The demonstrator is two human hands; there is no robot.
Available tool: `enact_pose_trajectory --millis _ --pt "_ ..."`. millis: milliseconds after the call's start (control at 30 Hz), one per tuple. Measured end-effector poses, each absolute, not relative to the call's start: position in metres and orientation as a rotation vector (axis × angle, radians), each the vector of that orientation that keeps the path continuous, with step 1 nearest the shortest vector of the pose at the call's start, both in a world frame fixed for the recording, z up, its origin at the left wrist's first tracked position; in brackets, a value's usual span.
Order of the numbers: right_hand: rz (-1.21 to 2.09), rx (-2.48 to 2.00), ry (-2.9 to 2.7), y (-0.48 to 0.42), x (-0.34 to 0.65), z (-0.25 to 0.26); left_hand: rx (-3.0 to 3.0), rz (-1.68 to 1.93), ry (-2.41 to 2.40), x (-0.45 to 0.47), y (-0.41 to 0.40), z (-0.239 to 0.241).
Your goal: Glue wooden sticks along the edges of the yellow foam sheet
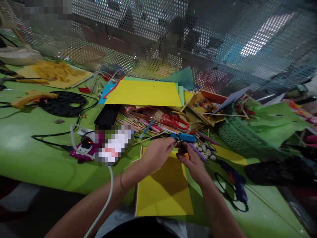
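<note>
My right hand [194, 163] is closed round what look like scissors [182, 147], dark with an orange part at the handle, tips pointing away from me. Beside them my left hand [158, 153] is pinched, its fingertips close to the blades; whatever it grips is too small to name. Both hands are above a yellow sheet [165, 188] with a pale strip along its left edge. Just beyond the fingers lies a blue tool [184, 137], and a purple stick [198, 152] rests to the right by a cluster of pebbles [206, 151].
Coloured sheets [143, 92] are stacked at the back. A green basket [232, 135] and a dark blue glue gun [235, 181] stand right. A yellow glue gun [32, 98], a purple power strip [85, 150] and a phone [115, 148] with a white cable are left. Perforated metal screens the back.
</note>
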State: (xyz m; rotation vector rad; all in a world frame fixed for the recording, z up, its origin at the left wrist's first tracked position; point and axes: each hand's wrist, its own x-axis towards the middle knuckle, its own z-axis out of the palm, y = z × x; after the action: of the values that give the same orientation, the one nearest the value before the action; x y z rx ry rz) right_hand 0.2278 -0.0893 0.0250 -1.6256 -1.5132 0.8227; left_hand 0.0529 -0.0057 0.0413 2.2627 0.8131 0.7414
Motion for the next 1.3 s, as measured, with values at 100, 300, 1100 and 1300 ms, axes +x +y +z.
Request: enact_pose_trajectory --millis 100,300,1100,1300 --pt "0.854 -1.646 -1.490 -0.090 0.227 0.026 2.240 0.741 0.792 0.053 -0.004 0.039" --pt "0.794 -1.666 -1.489 -0.091 0.223 0.030 2.232 0.760 0.781 0.054 -0.004 0.035" --pt "1.015 -1.607 -1.365 -0.090 0.231 0.023 1.993 0.812 0.705 0.054 -0.004 0.037" --pt "0.959 -1.600 -1.436 -0.089 0.230 0.026 1.954 0.805 0.680 0.054 -0.004 0.039"
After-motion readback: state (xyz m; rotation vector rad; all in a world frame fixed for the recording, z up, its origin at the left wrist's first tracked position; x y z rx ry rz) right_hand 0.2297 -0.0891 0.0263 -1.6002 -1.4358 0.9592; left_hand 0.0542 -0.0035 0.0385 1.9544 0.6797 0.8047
